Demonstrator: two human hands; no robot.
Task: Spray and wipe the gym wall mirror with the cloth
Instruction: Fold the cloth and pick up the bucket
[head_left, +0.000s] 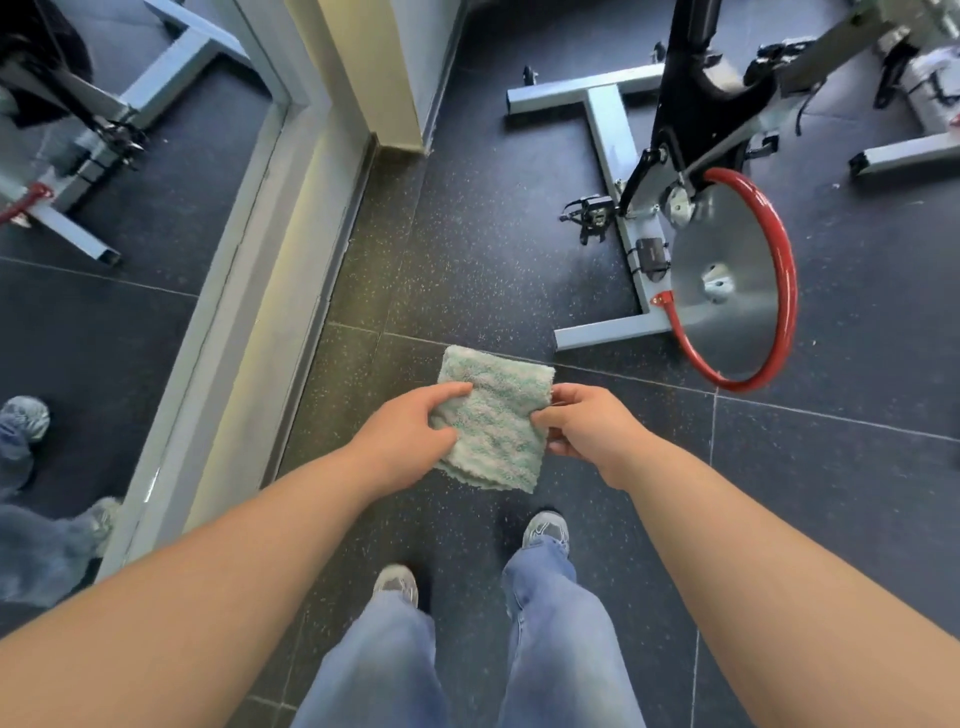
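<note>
Person's got the folded cloth (493, 421) pinched from both sides, left hand (410, 434) and right hand (587, 423), each grip clamped on an edge, probably squaring it into a pad for the mirror (104, 208).

A pale green-and-white terry cloth (493, 415), folded into a rough rectangle, is held out nearly flat at the centre of the scene. It is gripped at its left edge by the left hand (410, 441) and pinched at its right edge by the right hand (587, 426). The wall mirror (104, 322), edged by a pale grey frame, is seen along the left side, running from near to far.
</note>
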